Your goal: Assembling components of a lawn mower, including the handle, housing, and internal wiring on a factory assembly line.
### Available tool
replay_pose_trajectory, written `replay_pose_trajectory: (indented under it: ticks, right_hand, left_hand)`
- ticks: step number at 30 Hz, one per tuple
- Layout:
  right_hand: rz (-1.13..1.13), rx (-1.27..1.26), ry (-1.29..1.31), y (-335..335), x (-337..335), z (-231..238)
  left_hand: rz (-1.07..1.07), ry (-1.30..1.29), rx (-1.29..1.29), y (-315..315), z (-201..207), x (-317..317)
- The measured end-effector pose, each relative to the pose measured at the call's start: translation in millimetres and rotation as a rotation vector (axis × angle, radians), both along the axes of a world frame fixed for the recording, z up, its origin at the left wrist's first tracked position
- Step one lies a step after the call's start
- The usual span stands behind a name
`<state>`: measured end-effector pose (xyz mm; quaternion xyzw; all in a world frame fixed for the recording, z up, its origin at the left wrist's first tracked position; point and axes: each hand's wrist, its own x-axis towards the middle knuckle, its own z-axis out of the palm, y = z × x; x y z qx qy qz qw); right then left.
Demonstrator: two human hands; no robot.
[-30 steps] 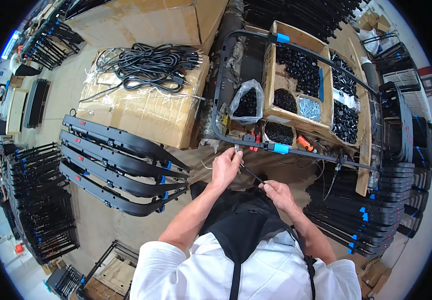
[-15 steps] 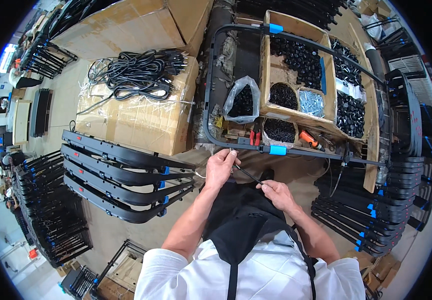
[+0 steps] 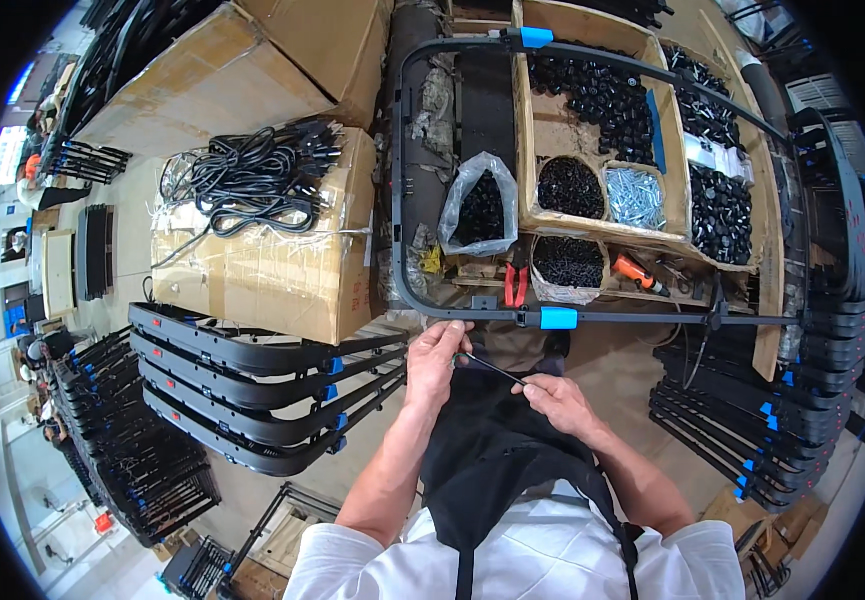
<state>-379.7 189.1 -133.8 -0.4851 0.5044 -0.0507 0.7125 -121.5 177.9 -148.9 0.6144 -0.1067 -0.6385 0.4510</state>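
Note:
A thin black cord runs taut between my two hands, slanting down to the right in front of my dark apron. My left hand is closed, its fingers pinching the cord's left end just below the near bar of a black tubular frame. Whether those fingertips touch the bar I cannot tell. With thumb and fingers pinched together, my right hand grips the cord's other end, lower and nearer to me. Blue tape wraps the near bar.
Inside the frame stands a wooden bin of black caps, black screws and silver screws. Red-handled pliers and an orange-handled tool lie near the bar. Coiled cables top a cardboard box; black frames are stacked below it.
The view has shifted, so the bench and box sit differently in it. Both hands keep hold of the cord and appear slightly lower, with the left farther below the bar.

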Motion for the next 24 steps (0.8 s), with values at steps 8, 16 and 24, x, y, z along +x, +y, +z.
replay_pose_trajectory:
  ticks: [8,16,24]
  right_hand:
    - [-0.073,0.181,-0.144,-3,-2,-17]
    - [-0.142,0.222,-0.328,-1,22,-30]
    - [-0.142,0.144,-0.216,18,55,-41]
  left_hand:
    - [-0.063,-0.104,-0.015,-2,7,2]
    - [-0.107,-1.004,-0.283,50,-2,18]
    - [-0.287,0.075,-0.114,63,-25,-18]
